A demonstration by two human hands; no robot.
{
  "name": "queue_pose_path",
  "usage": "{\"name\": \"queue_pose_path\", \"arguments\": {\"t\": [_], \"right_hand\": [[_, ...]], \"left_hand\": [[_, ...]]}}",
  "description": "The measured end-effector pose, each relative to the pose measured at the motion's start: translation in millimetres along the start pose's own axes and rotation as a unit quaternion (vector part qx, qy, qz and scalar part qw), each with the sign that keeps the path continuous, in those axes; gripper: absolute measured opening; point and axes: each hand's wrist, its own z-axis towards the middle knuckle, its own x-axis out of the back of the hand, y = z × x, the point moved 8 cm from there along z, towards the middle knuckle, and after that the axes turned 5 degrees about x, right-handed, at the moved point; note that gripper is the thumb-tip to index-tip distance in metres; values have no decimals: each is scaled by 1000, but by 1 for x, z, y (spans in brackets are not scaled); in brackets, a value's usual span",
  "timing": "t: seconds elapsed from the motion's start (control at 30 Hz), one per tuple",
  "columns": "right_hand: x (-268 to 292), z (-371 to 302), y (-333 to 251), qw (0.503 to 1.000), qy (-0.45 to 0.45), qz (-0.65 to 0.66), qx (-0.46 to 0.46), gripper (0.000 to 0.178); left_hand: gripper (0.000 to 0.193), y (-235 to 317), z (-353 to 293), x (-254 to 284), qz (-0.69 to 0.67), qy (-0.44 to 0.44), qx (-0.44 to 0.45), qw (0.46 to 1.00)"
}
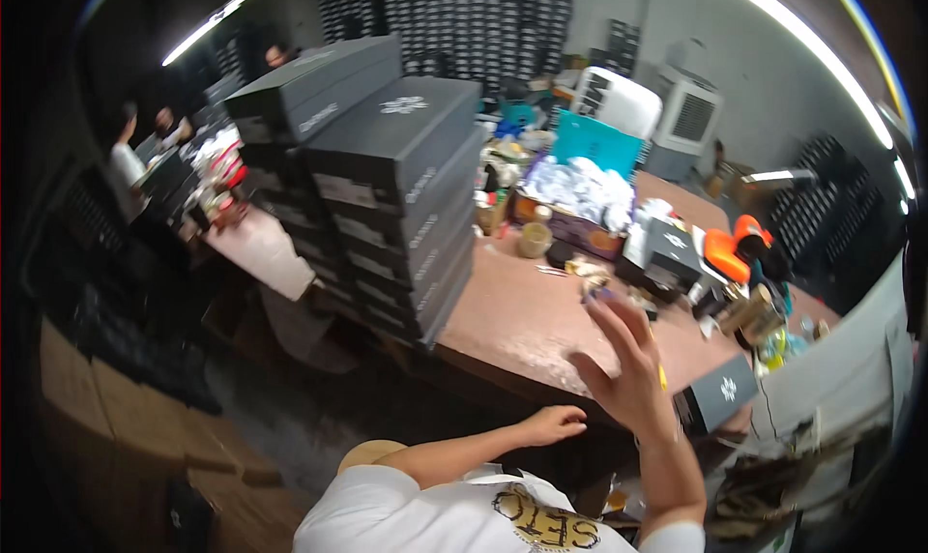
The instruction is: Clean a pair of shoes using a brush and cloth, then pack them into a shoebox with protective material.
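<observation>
My right hand (623, 364) is raised over the near edge of the brown worktable (512, 311), its fingers spread and nothing in it. Just beyond its fingertips lie small items, among them a pale crumpled piece (594, 284). My left hand (553, 424) hangs in front of my body below the table edge, fingers loosely curled together, with no object showing in it. Close to my right wrist, a dark grey box (717, 395) with a white emblem sits at the table's near right corner. To the left stand tall stacks of similar dark grey boxes (387, 176).
A container of white crumpled paper (585, 190) with a teal lid stands at the back, beside a jar (534, 240). Another dark box (667, 255), an orange item (725, 255) and several bottles crowd the right. Brown cartons (145, 418) line the lower left. People are at far left.
</observation>
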Motion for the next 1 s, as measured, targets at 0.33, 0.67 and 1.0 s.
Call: {"name": "queue_pose_path", "arguments": {"t": [0.33, 0.67, 1.0], "right_hand": [[-174, 193, -6, 911, -42, -236, 335, 41], [-29, -15, 114, 989, 17, -47, 141, 64], [-125, -206, 249, 819, -122, 433, -355, 80]], "left_hand": [[35, -5, -38, 170, -43, 192, 44, 979], [86, 88, -24, 250, -614, 71, -197, 761], [75, 32, 69, 138, -454, 220, 123, 855]]}}
